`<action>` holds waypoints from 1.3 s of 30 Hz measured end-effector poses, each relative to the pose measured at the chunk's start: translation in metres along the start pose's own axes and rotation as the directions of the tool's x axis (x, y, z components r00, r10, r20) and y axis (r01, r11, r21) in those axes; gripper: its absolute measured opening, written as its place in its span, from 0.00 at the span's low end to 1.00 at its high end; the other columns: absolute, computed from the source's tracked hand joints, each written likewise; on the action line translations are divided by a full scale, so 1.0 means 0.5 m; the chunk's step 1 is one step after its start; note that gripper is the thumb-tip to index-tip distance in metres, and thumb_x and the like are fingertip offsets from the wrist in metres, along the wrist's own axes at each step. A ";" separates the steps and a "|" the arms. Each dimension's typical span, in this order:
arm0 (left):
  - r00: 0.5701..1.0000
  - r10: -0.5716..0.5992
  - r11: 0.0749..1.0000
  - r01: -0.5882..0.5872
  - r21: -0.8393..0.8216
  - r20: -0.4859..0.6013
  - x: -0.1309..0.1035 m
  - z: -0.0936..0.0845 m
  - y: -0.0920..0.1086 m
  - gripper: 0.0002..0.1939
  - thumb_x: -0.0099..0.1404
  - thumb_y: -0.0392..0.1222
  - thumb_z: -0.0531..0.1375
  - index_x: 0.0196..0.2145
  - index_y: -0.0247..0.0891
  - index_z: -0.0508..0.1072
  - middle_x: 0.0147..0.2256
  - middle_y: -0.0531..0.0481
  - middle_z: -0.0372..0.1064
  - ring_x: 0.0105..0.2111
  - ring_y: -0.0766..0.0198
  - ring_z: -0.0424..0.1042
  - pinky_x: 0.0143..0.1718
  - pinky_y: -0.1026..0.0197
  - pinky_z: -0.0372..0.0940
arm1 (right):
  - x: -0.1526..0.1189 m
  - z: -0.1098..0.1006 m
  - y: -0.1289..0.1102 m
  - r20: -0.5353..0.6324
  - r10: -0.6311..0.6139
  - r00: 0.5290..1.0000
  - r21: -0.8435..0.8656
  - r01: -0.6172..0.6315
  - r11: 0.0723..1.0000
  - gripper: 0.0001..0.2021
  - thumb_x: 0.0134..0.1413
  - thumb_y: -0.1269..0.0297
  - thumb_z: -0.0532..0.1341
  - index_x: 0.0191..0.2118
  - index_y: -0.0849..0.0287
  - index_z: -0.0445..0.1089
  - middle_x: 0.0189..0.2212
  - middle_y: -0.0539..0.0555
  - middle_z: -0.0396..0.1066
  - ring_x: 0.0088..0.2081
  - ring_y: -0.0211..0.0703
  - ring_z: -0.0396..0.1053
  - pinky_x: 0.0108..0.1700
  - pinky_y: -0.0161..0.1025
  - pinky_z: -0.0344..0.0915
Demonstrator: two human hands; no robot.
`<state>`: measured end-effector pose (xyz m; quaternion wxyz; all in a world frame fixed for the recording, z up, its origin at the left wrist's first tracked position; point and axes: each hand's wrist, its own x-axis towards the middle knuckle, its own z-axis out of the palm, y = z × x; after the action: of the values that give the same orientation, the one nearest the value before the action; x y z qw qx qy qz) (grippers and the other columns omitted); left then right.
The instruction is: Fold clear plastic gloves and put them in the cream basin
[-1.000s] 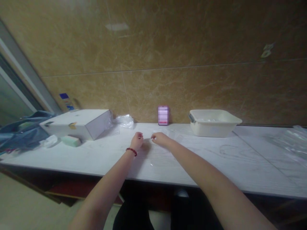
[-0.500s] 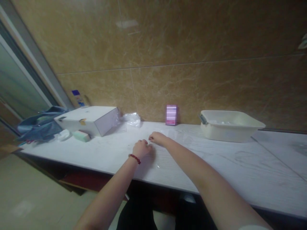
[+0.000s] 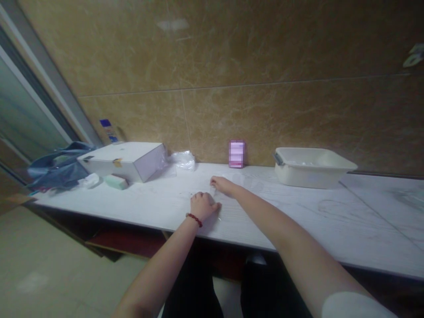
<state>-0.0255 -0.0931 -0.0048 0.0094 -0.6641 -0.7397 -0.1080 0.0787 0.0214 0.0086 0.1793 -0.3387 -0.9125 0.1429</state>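
My left hand (image 3: 202, 206), with a red bead bracelet (image 3: 194, 219) at the wrist, rests low on the white wood-grain table (image 3: 159, 203). Its thumb points away to the right, apart from the fingers. Just beyond it my right hand (image 3: 224, 185) is closed in a pinch. From the right fingertips a small piece of clear plastic (image 3: 213, 191) reaches down towards my left hand; its full shape is too faint to make out. Whether the left fingers touch this plastic cannot be told.
A cream plastic basin (image 3: 314, 176) stands back right. By the wall are a blurred pink-purple upright thing (image 3: 236, 154) and crumpled clear plastic (image 3: 183, 160). Left sit a white box (image 3: 126, 154), a green sponge (image 3: 115, 181), a blue bag (image 3: 59, 168) and a blue-capped container (image 3: 108, 130).
Both hands have shifted slightly right. My right hand has drawn a little further from the left, and clear plastic now shows between them. The left thumb sticks out more.
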 end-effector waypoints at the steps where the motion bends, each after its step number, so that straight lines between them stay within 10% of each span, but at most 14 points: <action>1: 1.000 -0.005 1.000 0.004 -0.013 -0.008 0.005 0.001 0.000 0.31 0.49 0.62 0.49 0.41 0.33 0.64 0.41 0.38 0.61 0.44 0.51 0.58 0.43 0.53 0.50 | -0.009 -0.007 0.003 -0.010 -0.007 1.000 0.029 0.007 1.000 0.08 0.50 0.70 0.50 0.35 0.61 0.64 0.31 0.52 0.67 0.32 0.35 0.62 0.34 0.31 0.56; 15: 0.951 0.247 0.925 -0.288 -0.248 -0.185 0.025 0.024 0.005 0.16 0.51 0.48 0.55 0.36 0.37 0.69 0.35 0.45 0.64 0.37 0.60 0.64 0.40 0.60 0.57 | -0.135 -0.056 0.057 -0.111 -0.291 0.950 -0.023 0.291 0.957 0.07 0.43 0.76 0.55 0.29 0.61 0.68 0.29 0.52 0.67 0.36 0.36 0.61 0.43 0.36 0.55; 25: 0.879 0.450 0.830 -0.477 -0.289 -0.158 0.043 0.025 -0.018 0.22 0.48 0.50 0.58 0.41 0.39 0.67 0.40 0.46 0.63 0.40 0.60 0.63 0.43 0.59 0.57 | -0.175 -0.057 0.076 -0.112 -0.232 0.966 -0.031 0.230 0.973 0.08 0.44 0.74 0.56 0.31 0.58 0.71 0.33 0.53 0.65 0.38 0.38 0.60 0.43 0.37 0.55; 39: 0.818 0.558 0.827 -0.534 -0.176 0.139 0.108 -0.008 -0.035 0.25 0.52 0.57 0.53 0.47 0.50 0.62 0.50 0.46 0.55 0.52 0.53 0.49 0.51 0.48 0.44 | -0.201 -0.057 0.085 -0.132 -0.127 0.983 -0.003 0.128 0.992 0.11 0.44 0.73 0.55 0.31 0.53 0.72 0.34 0.52 0.63 0.40 0.39 0.57 0.45 0.38 0.54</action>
<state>-0.0495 -0.0427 0.0051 -0.0715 -0.8546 -0.5071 -0.0866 0.1859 -0.0111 -0.0053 0.2491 -0.2876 -0.9181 0.1111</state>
